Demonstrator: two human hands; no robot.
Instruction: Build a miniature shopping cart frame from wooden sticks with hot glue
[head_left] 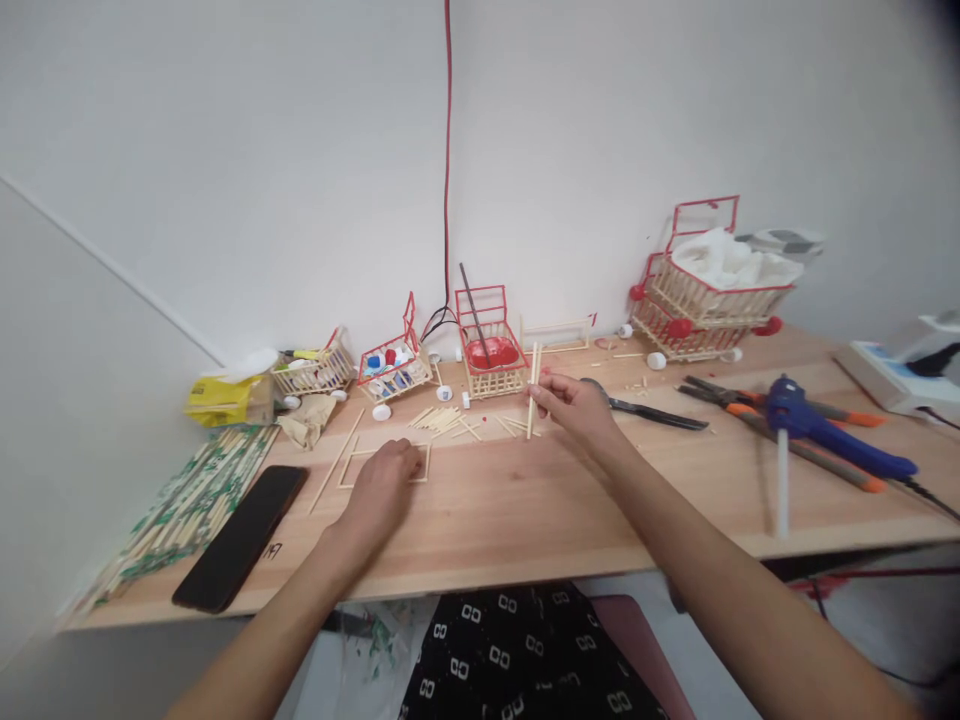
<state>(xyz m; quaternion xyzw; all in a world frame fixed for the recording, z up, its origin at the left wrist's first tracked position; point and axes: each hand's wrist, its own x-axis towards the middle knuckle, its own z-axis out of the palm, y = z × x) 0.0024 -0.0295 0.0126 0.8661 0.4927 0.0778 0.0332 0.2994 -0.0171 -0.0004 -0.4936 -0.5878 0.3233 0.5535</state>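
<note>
My right hand (566,402) pinches a pair of thin wooden sticks (535,392), held upright over the middle of the table. Over at the left, my left hand (388,478) rests across a flat rectangular stick frame (349,470); its fingers curl down, and whether they grip anything is hidden. A pile of short cut sticks (435,419) lies between the hands. One longer stick (335,462) lies to the left of the frame. Behind my right hand stands a small stick cart (495,381) with a red dish in it.
Along the wall stand more stick carts (390,378) and a stacked pair (724,300). A blue glue gun (832,435), pliers (720,395) and black scissors (656,413) lie right. A phone (241,538), packaged chopsticks (191,500) and a yellow packet (221,400) lie left.
</note>
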